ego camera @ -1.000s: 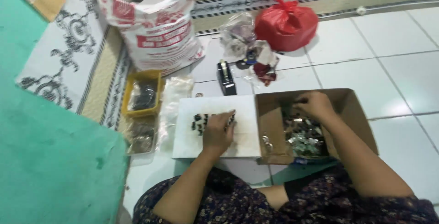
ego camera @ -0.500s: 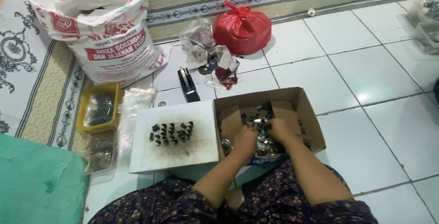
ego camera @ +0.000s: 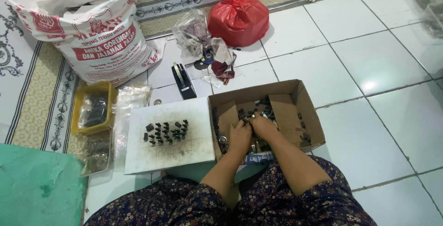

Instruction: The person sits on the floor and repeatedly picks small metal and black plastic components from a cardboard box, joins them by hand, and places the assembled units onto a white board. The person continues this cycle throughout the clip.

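Both the left hand (ego camera: 240,136) and right hand (ego camera: 262,125) dig among small dark metal parts (ego camera: 258,108) inside the cardboard box (ego camera: 307,110), fingers curled, grip unclear, right of the white board (ego camera: 194,150).

Board (ego camera: 138,154) left of box (ego camera: 309,115); clips (ego camera: 166,131) on board; sack (ego camera: 87,37) behind.
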